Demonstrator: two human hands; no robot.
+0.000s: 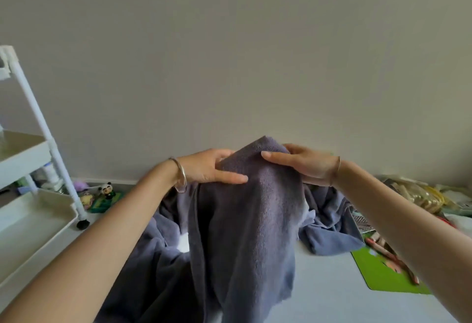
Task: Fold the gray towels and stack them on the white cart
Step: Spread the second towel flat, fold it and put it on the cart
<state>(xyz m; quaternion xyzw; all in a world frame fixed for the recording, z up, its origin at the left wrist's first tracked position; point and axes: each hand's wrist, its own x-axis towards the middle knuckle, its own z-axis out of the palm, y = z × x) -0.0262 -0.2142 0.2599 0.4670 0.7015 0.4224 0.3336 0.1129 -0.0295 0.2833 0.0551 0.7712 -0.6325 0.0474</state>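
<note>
A gray towel (pixel 245 225) hangs in the air in front of me, draped down from its top edge. My left hand (pixel 209 168) pinches the top of it from the left, thumb in front and fingers behind. From the right, my right hand (pixel 304 163) pinches the same top edge. Under and behind the held towel, more gray towels (pixel 329 220) lie crumpled on the pale surface. The white cart (pixel 30 210) stands at the left, and its two visible trays hold no towels.
Bottles and small items sit on the floor behind the cart, with a panda figure (pixel 107 190) near the wall. A green mat (pixel 383 271) and a heap of packets (pixel 419 197) lie at the right. A plain wall fills the upper view.
</note>
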